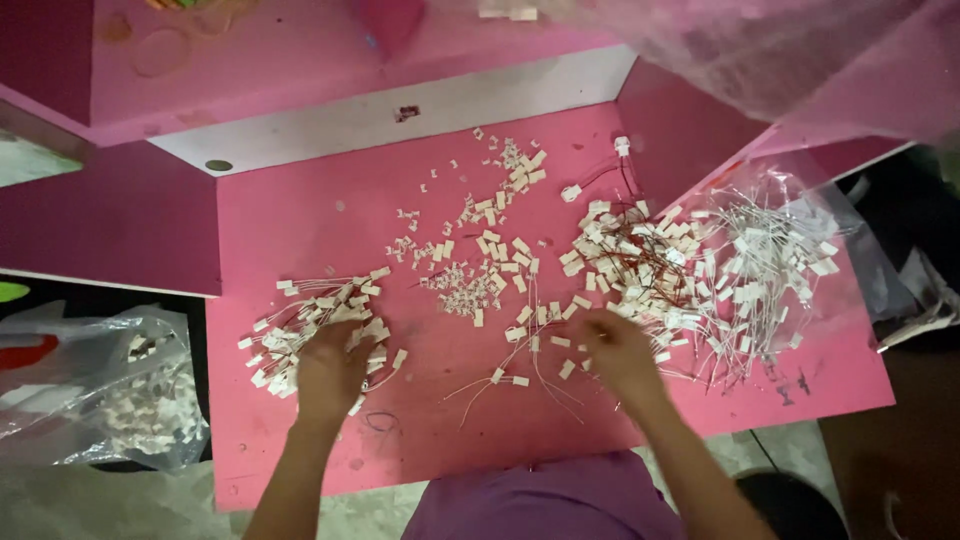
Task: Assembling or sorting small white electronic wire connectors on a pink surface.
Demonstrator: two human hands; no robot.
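Note:
My left hand (330, 368) rests palm down on a heap of white connectors with thin wires (300, 315) at the left of the pink table (300, 220). My right hand (615, 350) reaches into the near edge of a larger tangle of white connectors with red wires (630, 265); its fingers are bent among the pieces and whether they pinch one is hidden. Small loose white plastic housings (475, 280) lie scattered between the two heaps. A few wired connectors (510, 378) lie apart between my hands.
A clear plastic bag with more white-wired connectors (770, 255) lies open at the right table edge. Another clear bag of white parts (130, 395) sits on the floor at the left. A raised pink shelf (300, 60) and a white back panel (400, 115) border the far side.

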